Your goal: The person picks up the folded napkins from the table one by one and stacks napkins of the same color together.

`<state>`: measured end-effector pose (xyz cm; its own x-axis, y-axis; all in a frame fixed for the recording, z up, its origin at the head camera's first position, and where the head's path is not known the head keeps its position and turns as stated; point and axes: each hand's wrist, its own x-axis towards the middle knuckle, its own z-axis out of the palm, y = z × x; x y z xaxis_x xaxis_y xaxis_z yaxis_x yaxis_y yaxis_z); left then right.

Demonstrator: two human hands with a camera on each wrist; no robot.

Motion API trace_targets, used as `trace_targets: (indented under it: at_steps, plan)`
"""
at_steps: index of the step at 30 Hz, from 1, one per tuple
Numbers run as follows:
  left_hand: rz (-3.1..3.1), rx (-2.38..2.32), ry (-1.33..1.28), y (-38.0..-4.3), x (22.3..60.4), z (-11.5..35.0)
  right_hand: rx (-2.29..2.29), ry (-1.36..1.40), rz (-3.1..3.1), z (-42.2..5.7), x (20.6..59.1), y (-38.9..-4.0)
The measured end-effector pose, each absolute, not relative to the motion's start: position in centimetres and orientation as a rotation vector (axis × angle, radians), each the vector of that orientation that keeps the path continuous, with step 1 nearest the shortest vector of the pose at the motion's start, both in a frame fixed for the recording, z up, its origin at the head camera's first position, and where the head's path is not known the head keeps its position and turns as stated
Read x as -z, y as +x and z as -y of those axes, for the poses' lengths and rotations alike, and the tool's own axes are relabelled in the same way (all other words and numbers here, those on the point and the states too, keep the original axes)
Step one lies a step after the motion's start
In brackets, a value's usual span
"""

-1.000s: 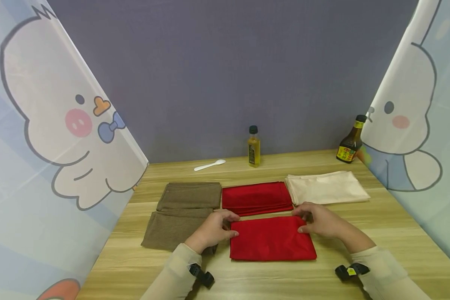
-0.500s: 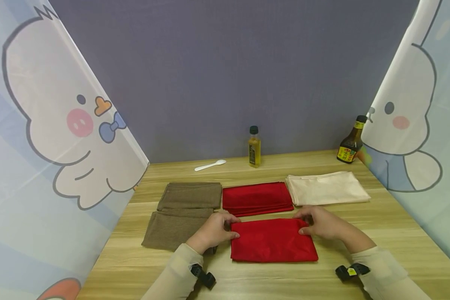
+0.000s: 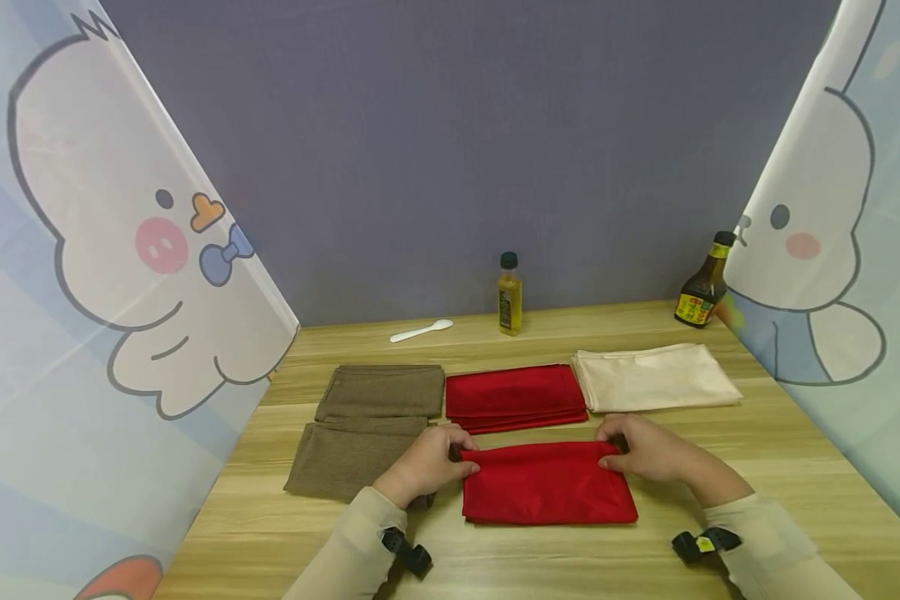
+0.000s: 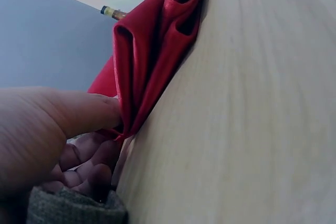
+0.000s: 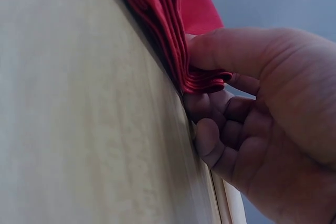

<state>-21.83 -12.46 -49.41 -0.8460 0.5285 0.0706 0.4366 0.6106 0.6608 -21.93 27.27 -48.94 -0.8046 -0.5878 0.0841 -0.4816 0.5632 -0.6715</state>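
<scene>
A folded red cloth point(image 3: 547, 485) lies on the wooden table in front of the person, its far edge slightly raised. The left hand point(image 3: 429, 460) pinches its far left corner; in the left wrist view the thumb presses on top with fingers curled beneath. At the far right corner the right hand point(image 3: 647, 448) pinches the cloth. The right wrist view shows several stacked layers of the red cloth point(image 5: 176, 51) between that thumb and the fingers.
Behind lies another folded red cloth point(image 3: 513, 396), with a cream cloth point(image 3: 654, 379) to its right. Two brown cloths point(image 3: 382, 392) are at left. Farther back are a white spoon point(image 3: 422, 331), an oil bottle point(image 3: 509, 296) and a dark sauce bottle point(image 3: 705, 283).
Both hands have drawn the far edge of the red cloth slightly toward the person. The right hand's grip at the corner has closed up a little.
</scene>
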Motion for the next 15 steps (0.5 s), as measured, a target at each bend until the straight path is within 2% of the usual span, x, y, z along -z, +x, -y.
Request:
trace_targets:
  at_steps: [15]
  plan:
    - [-2.661, -1.132, 0.833, -21.65, 49.21, 12.53, 1.136, -0.83, -2.658, -27.35, 48.93, -22.0]
